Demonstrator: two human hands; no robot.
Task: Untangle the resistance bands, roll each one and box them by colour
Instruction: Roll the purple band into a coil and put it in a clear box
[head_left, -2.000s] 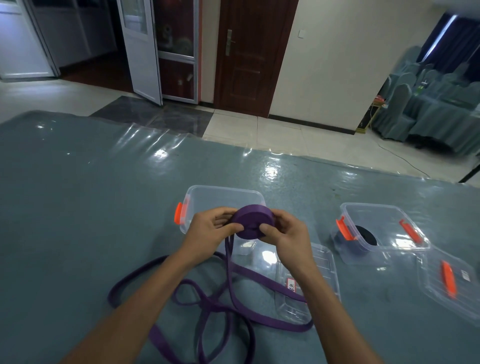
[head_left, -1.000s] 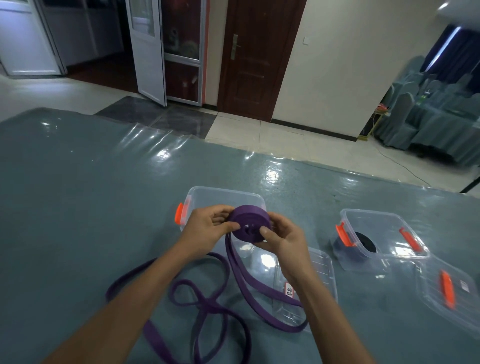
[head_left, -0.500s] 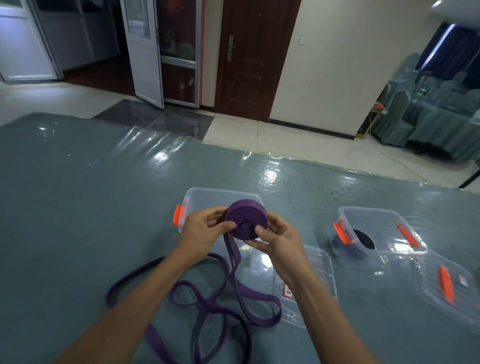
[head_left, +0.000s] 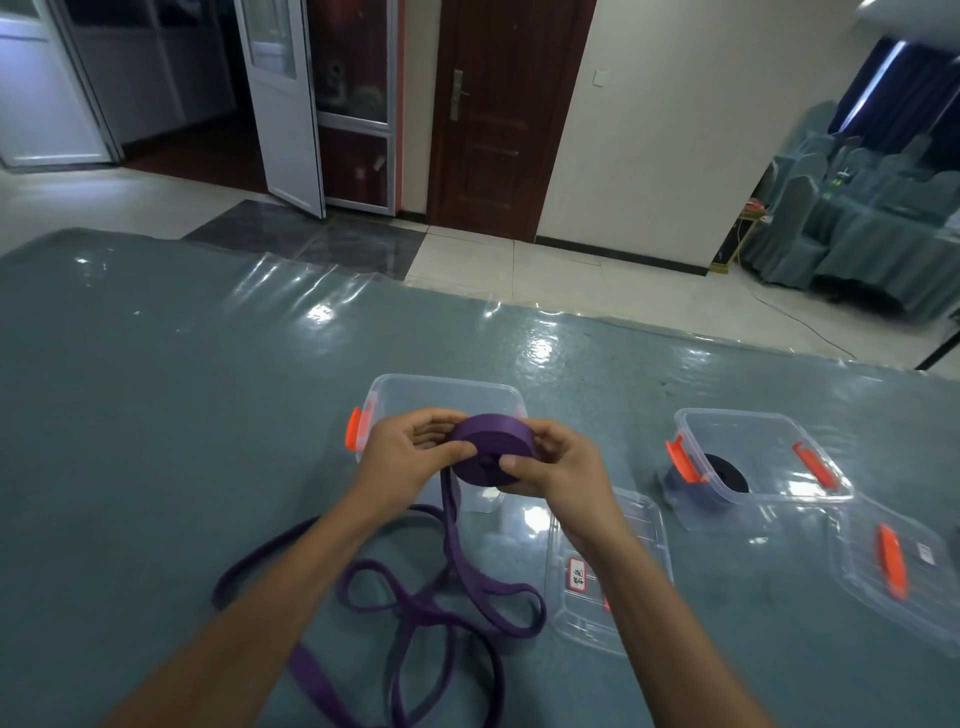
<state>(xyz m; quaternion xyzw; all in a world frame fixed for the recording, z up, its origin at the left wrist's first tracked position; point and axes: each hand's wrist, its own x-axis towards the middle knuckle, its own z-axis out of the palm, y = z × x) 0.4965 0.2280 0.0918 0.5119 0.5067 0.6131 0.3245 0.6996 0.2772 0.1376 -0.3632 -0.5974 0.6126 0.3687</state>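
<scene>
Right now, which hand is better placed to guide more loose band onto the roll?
Probably the left hand: the loose purple band hangs just below it, while the right hand pinches the roll.

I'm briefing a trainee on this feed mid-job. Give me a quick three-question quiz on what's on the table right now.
1. True or false: the purple band is rolled up completely.
2. What lies in the right box? A) a black roll B) a purple roll C) nothing
3. Fill in: the purple roll is gripped by ____ hand(s).

Key
1. False: loose loops lie on the table.
2. A.
3. Both: the left hand and the right hand.
</scene>
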